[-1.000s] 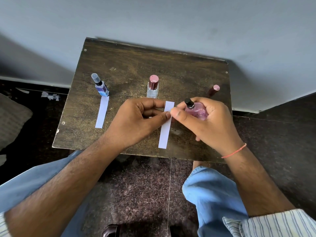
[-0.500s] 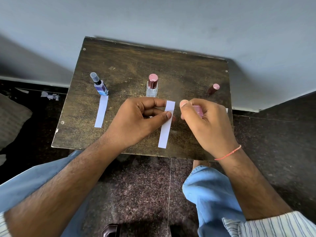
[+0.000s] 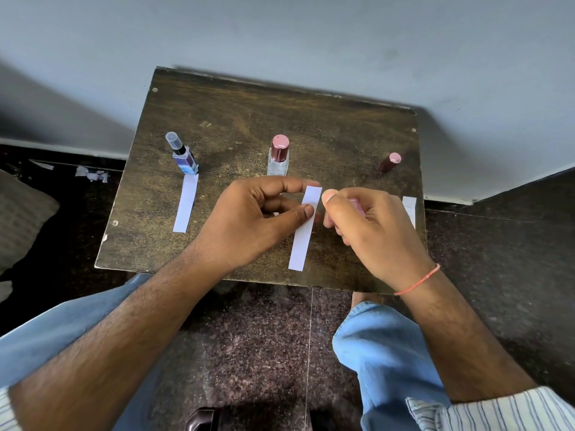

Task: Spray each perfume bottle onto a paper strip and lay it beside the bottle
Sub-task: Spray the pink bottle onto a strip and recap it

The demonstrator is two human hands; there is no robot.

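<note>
Worktop (image 3: 236,119) — dark, worn wooden board, far edge against a pale wall.

Blue perfume bottle (image 3: 183,158), clear cap — upright near the left edge. A paper strip (image 3: 185,206) lies flat just in front of it, running toward the near edge.

Clear perfume bottle (image 3: 278,157), maroon cap — upright at mid-worktop, just beyond the left hand.

Loose maroon cap (image 3: 389,162) — near the right edge, toward the far right corner.

Left hand (image 3: 249,222) — thumb and index finger pinch the upper part of a second paper strip (image 3: 305,231), which hangs lengthwise toward the near edge, over the middle of the worktop; the other fingers are curled.

Right hand (image 3: 370,225) — fingers curled round a pink perfume bottle (image 3: 356,205), only a sliver of which shows between them; a fingertip sits on top, just beside the top end of the held strip. Thin orange thread at the wrist.

Third paper strip (image 3: 410,209) — by the right edge, partly hidden behind the right hand.

Torn paper scraps (image 3: 93,175) — on the dark floor left of the worktop.
</note>
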